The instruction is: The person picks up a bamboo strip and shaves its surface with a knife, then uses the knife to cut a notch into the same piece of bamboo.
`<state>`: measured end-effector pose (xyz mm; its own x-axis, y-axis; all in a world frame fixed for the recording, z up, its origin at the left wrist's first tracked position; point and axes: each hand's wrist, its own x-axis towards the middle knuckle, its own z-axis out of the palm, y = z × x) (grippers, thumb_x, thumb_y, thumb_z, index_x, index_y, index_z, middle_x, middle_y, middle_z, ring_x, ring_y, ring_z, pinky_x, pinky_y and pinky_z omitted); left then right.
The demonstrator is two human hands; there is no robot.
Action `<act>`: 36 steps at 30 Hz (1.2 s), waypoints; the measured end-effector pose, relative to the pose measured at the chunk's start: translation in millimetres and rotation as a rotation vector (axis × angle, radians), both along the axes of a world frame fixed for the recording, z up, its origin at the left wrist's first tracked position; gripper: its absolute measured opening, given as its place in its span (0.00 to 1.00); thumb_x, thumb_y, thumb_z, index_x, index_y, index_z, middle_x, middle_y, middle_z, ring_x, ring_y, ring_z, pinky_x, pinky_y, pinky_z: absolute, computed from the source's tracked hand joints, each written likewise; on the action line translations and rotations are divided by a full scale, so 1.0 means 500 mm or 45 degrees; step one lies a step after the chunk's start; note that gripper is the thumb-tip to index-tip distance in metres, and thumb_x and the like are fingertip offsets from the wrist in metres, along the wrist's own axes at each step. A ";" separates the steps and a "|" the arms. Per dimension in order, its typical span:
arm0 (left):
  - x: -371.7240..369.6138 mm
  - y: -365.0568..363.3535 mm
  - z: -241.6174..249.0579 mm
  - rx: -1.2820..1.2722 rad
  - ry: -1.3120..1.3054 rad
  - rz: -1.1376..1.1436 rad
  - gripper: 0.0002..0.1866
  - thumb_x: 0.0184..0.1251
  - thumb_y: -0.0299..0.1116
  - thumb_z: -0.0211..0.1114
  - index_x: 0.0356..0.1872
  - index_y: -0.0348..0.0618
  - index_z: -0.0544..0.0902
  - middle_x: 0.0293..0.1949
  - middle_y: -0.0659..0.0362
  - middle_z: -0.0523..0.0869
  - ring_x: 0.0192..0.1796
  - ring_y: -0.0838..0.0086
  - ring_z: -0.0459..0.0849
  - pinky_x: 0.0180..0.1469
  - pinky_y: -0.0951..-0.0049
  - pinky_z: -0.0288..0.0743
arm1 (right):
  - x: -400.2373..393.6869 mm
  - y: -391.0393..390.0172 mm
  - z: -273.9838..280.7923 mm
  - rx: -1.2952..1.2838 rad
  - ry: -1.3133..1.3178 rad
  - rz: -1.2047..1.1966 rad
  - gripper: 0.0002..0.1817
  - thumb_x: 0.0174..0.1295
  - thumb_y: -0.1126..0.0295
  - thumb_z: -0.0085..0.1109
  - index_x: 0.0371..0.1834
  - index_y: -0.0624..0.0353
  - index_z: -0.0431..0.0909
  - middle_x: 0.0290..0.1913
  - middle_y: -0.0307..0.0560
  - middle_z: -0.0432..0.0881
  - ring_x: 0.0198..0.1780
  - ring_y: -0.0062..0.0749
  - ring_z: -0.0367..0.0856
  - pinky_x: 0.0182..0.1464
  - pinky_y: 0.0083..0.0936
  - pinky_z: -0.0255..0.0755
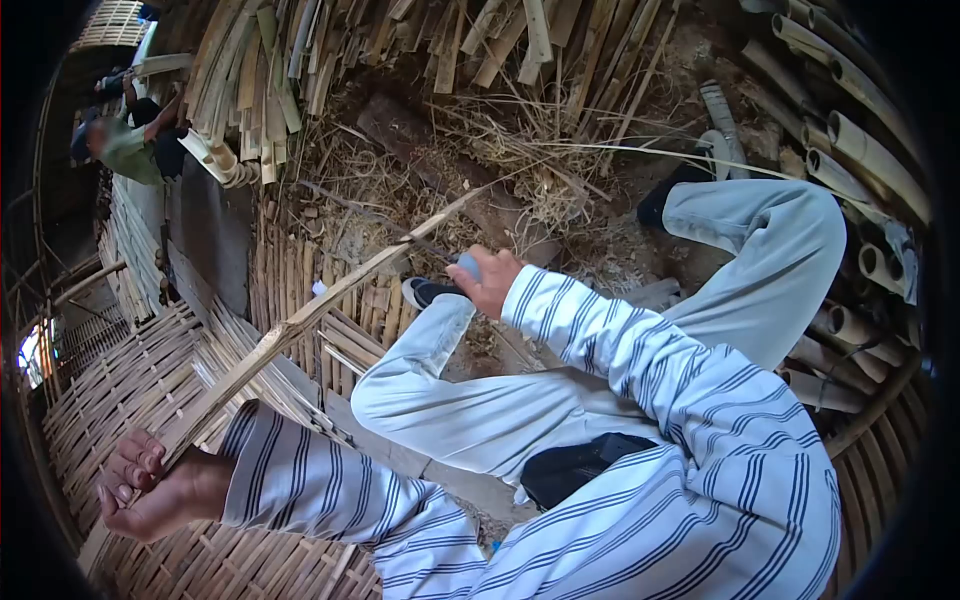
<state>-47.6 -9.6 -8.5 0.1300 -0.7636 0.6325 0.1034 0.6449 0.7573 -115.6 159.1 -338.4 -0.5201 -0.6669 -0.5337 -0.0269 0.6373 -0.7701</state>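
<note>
My left hand [150,488] is closed around the near end of a long split bamboo strip [320,312] that runs up and to the right. My right hand [488,280] grips a knife handle [467,266] where the blade meets the strip near its far part; the blade itself is hard to make out. Both arms wear blue-striped white sleeves. My bent knees in light trousers [480,400] are under the strip.
Woven bamboo mats [130,380] cover the ground at left. Bamboo poles [860,150] are stacked at right, split slats [270,70] piled at the top, dry shavings [500,140] between. Another person [130,145] crouches at far upper left.
</note>
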 end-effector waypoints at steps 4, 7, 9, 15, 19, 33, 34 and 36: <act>-0.006 0.023 0.000 -0.026 -0.015 0.015 0.16 0.49 0.35 0.49 0.11 0.55 0.52 0.11 0.65 0.55 0.13 0.77 0.54 0.17 0.77 0.51 | 0.010 -0.003 -0.108 0.050 0.079 -0.036 0.30 0.63 0.40 0.45 0.48 0.58 0.73 0.36 0.69 0.81 0.45 0.65 0.80 0.52 0.49 0.73; -0.016 0.042 -0.007 -0.055 -0.022 0.092 0.13 0.51 0.35 0.47 0.12 0.54 0.55 0.11 0.66 0.55 0.13 0.78 0.52 0.18 0.76 0.51 | 0.003 -0.009 -0.091 0.062 0.024 0.000 0.30 0.62 0.41 0.46 0.47 0.60 0.73 0.37 0.71 0.80 0.46 0.64 0.80 0.52 0.49 0.73; -0.001 0.028 0.003 -0.028 0.074 -0.021 0.14 0.50 0.35 0.49 0.12 0.53 0.54 0.11 0.65 0.54 0.13 0.77 0.53 0.19 0.76 0.52 | 0.010 -0.006 -0.047 -0.045 0.006 -0.027 0.30 0.65 0.43 0.44 0.46 0.64 0.71 0.34 0.72 0.80 0.42 0.64 0.81 0.47 0.48 0.75; 0.016 0.028 -0.005 -0.023 0.023 -0.093 0.15 0.48 0.35 0.51 0.12 0.54 0.54 0.10 0.65 0.54 0.14 0.77 0.54 0.20 0.75 0.54 | 0.043 0.006 0.046 -0.352 0.145 0.041 0.27 0.65 0.44 0.46 0.43 0.62 0.71 0.21 0.63 0.79 0.26 0.61 0.82 0.32 0.48 0.78; 0.021 0.032 0.001 -0.020 -0.006 -0.130 0.14 0.46 0.32 0.50 0.10 0.54 0.54 0.10 0.65 0.54 0.13 0.77 0.53 0.18 0.76 0.52 | 0.048 -0.011 -0.223 -0.051 0.177 -0.007 0.30 0.64 0.42 0.45 0.49 0.61 0.71 0.40 0.69 0.78 0.38 0.61 0.82 0.43 0.44 0.78; 0.018 0.019 0.000 -0.061 0.041 -0.060 0.14 0.46 0.33 0.49 0.11 0.54 0.52 0.10 0.66 0.53 0.13 0.79 0.52 0.19 0.77 0.51 | -0.019 0.000 -0.147 0.102 -0.039 0.166 0.26 0.68 0.47 0.38 0.56 0.55 0.71 0.49 0.68 0.75 0.51 0.62 0.75 0.56 0.46 0.68; 0.006 0.022 -0.001 -0.058 0.056 -0.039 0.15 0.46 0.34 0.49 0.11 0.55 0.52 0.10 0.66 0.53 0.13 0.79 0.52 0.19 0.77 0.51 | -0.031 -0.015 -0.147 0.232 -0.153 0.062 0.24 0.70 0.50 0.35 0.62 0.47 0.68 0.54 0.65 0.72 0.54 0.66 0.71 0.62 0.45 0.64; 0.014 0.020 -0.002 -0.028 0.053 -0.047 0.14 0.46 0.34 0.49 0.12 0.55 0.52 0.11 0.66 0.53 0.13 0.79 0.52 0.19 0.78 0.51 | -0.021 0.007 -0.096 0.038 -0.013 0.243 0.26 0.69 0.48 0.37 0.60 0.52 0.69 0.49 0.72 0.73 0.50 0.66 0.74 0.57 0.46 0.69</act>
<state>-40.5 0.5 -9.3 0.1289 -0.7543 0.6438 0.1584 0.6565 0.7375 -126.0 162.9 -386.3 -0.3801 -0.7366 -0.5595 -0.1421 0.6442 -0.7516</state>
